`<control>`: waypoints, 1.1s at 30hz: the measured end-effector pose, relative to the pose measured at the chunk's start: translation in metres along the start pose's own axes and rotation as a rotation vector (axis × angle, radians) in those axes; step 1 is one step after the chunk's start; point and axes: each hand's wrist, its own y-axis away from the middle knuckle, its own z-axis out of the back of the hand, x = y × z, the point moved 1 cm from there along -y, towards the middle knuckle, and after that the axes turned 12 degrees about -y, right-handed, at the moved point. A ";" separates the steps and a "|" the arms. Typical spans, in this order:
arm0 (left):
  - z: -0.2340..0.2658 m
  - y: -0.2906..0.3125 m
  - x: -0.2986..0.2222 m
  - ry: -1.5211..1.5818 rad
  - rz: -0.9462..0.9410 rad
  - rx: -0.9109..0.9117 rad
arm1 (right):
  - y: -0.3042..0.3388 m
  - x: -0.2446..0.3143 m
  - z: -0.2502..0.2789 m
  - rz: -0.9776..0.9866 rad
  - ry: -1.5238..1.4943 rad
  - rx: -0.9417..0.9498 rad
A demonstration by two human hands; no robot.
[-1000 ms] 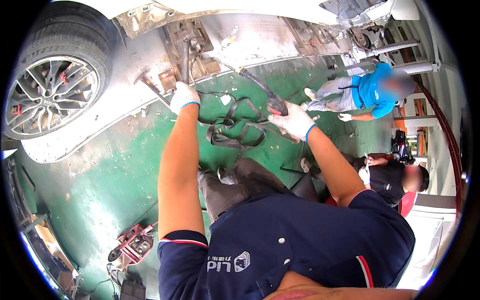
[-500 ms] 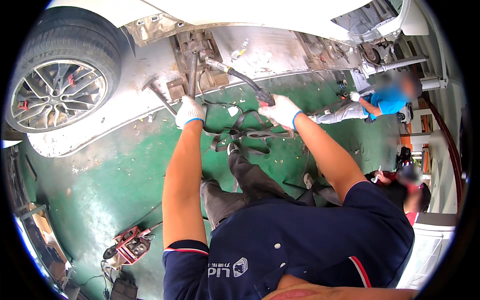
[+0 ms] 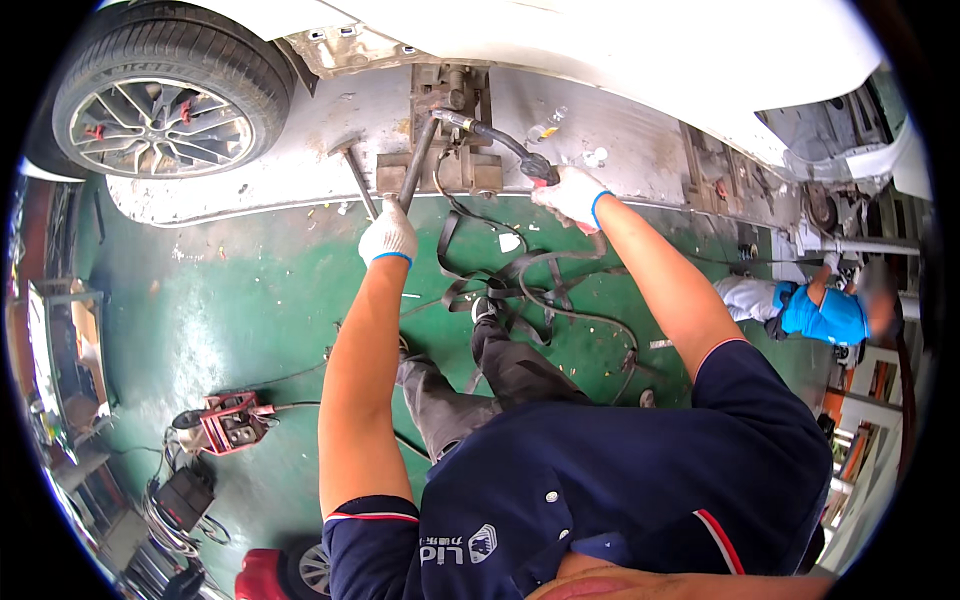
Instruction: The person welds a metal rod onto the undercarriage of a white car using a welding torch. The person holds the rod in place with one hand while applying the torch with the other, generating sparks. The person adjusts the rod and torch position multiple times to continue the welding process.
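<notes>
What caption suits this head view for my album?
Left hand grips a metal bar, right hand a black hose, at a white car's clamp.

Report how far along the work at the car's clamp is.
Done: the clamp sits under the white car's sill, with a hose running to it. In hand: the left hand grips a bar that reaches up to the clamp, and the right hand holds the hose end. Left: black straps lie loose on the green floor.
</notes>
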 end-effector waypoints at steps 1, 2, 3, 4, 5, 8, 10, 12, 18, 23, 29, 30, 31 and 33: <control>0.000 0.003 -0.002 -0.008 -0.010 -0.012 | -0.007 -0.008 0.006 -0.003 -0.020 0.029; -0.002 0.003 -0.003 -0.007 0.004 -0.013 | -0.008 -0.007 0.009 -0.006 -0.033 0.056; -0.005 0.003 -0.004 -0.007 0.016 -0.014 | -0.011 -0.005 0.013 -0.005 -0.010 0.061; -0.007 0.003 -0.005 -0.009 0.027 -0.015 | -0.013 -0.004 0.017 -0.005 0.011 0.066; -0.006 0.003 -0.007 -0.003 0.032 -0.009 | -0.011 0.002 0.020 -0.003 0.032 0.064; -0.003 0.005 -0.010 0.002 0.041 0.002 | -0.009 0.012 0.029 -0.013 0.105 0.086; -0.004 0.004 -0.010 -0.004 0.041 0.000 | -0.015 0.008 0.033 0.024 0.109 0.093; -0.004 0.003 -0.011 -0.016 0.037 0.007 | -0.018 0.009 0.036 0.055 0.157 0.083; -0.007 0.002 -0.008 0.000 0.037 -0.048 | -0.011 0.029 0.040 0.124 0.423 0.044; -0.011 -0.002 -0.004 0.013 0.002 -0.080 | -0.033 0.030 0.056 0.156 0.558 0.054; -0.006 -0.002 -0.005 -0.062 0.037 -0.055 | -0.048 0.024 0.059 0.206 0.630 0.026; -0.004 -0.001 -0.006 -0.063 0.029 -0.054 | -0.047 0.023 0.060 0.202 0.612 0.027; -0.002 0.000 -0.007 -0.064 0.020 -0.053 | -0.047 0.022 0.060 0.197 0.593 0.027; -0.003 -0.001 -0.007 -0.070 -0.003 -0.043 | -0.046 0.025 0.060 0.107 0.545 0.062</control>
